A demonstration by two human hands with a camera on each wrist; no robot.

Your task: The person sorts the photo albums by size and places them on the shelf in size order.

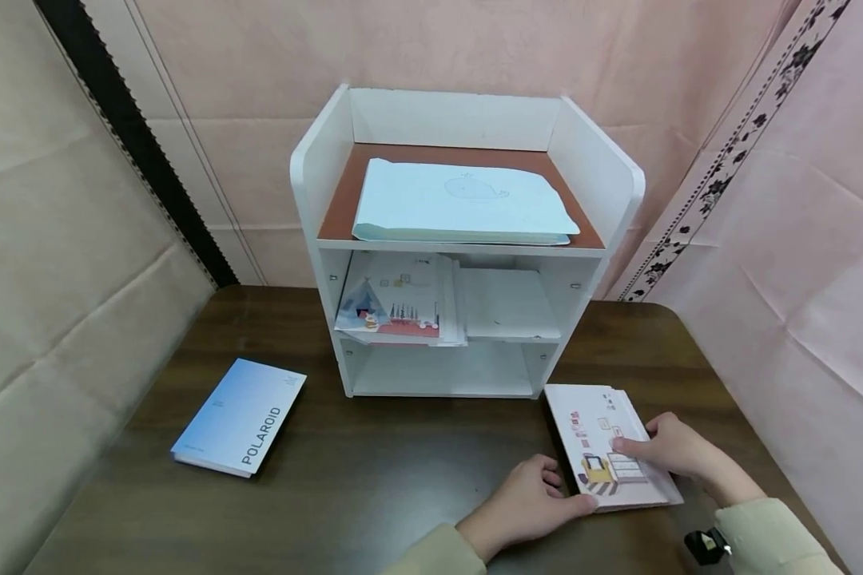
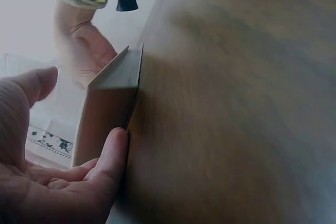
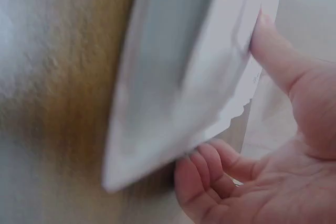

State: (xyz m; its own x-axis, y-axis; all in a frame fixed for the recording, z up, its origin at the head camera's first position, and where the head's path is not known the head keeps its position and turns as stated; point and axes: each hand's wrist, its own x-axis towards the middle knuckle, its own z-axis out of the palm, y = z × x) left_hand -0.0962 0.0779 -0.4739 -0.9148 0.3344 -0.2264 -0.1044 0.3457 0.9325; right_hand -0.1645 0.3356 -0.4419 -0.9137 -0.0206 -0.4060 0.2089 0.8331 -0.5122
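A white book point(image 1: 604, 455) with an illustrated cover, a yellow chair and red lettering lies at the table's right front. My right hand point(image 1: 679, 451) grips its right side, thumb on the cover; in the right wrist view that hand's curled fingers point(image 3: 202, 174) are at the book's edge. At the spine point(image 2: 105, 114), on the book's left, my left hand point(image 1: 521, 507) touches with its fingers. The left thumb point(image 2: 44, 85) stands apart from the cover in the left wrist view. Where the left fingertips meet the underside is hidden.
A white shelf unit point(image 1: 443, 385) stands at the back, with pale blue sheets point(image 1: 467, 200) on top and illustrated booklets point(image 1: 403, 295) on its middle shelf. A blue POLAROID book point(image 1: 237, 415) lies at the left of the dark wooden table point(image 1: 374, 471). Pale cloth point(image 1: 820, 263) hangs around.
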